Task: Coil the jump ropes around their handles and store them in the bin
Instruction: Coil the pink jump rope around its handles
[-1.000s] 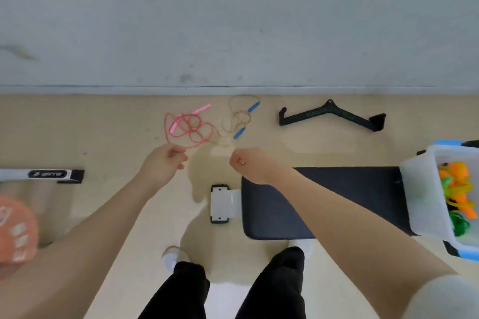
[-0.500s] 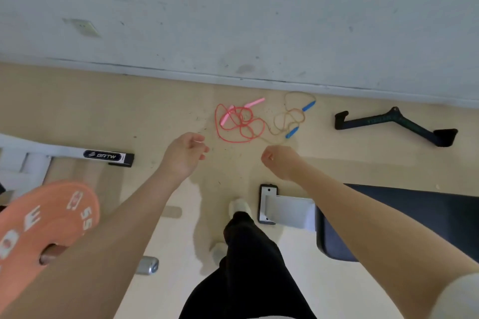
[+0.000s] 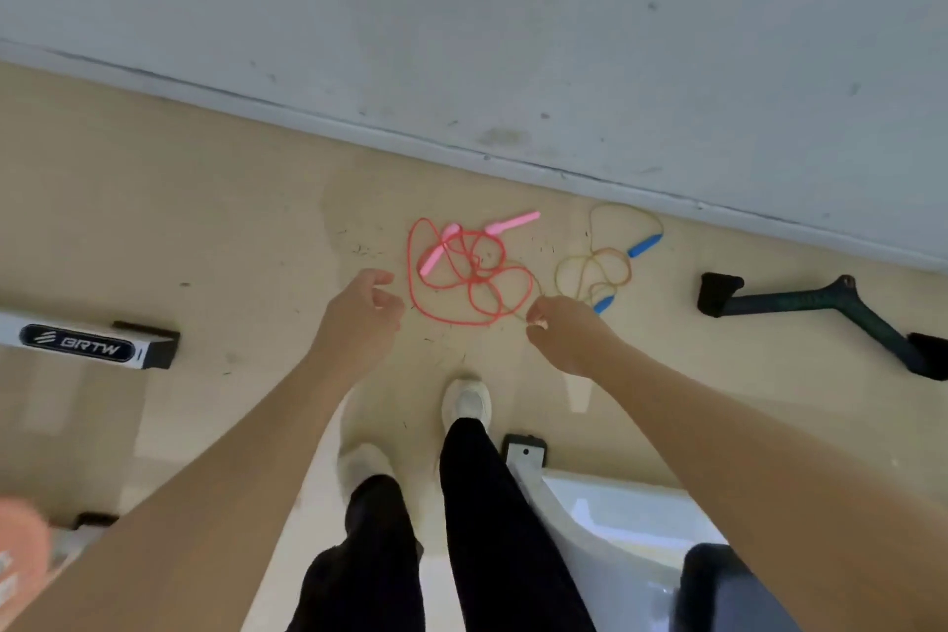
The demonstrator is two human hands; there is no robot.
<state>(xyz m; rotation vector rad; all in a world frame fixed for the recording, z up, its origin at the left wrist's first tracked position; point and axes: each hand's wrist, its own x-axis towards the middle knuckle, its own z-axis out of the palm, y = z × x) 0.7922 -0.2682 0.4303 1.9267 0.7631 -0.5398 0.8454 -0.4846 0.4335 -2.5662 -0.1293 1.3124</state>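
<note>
Near the middle of the frame, the pink jump rope [image 3: 464, 272] is seen lying tangled on the floor [image 3: 205, 221], with the blue-handled jump rope [image 3: 608, 262] just to its right. The left hand [image 3: 359, 318] is held loosely spread, empty, probably ready to take the pink rope. Whether the right hand [image 3: 561, 331] pinches anything cannot be told. The bin is not visible.

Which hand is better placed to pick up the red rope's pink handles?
Left, probably. The left hand hovers open beside the red rope, nearest a pink handle. The right hand sits nearer the tan rope.
</note>
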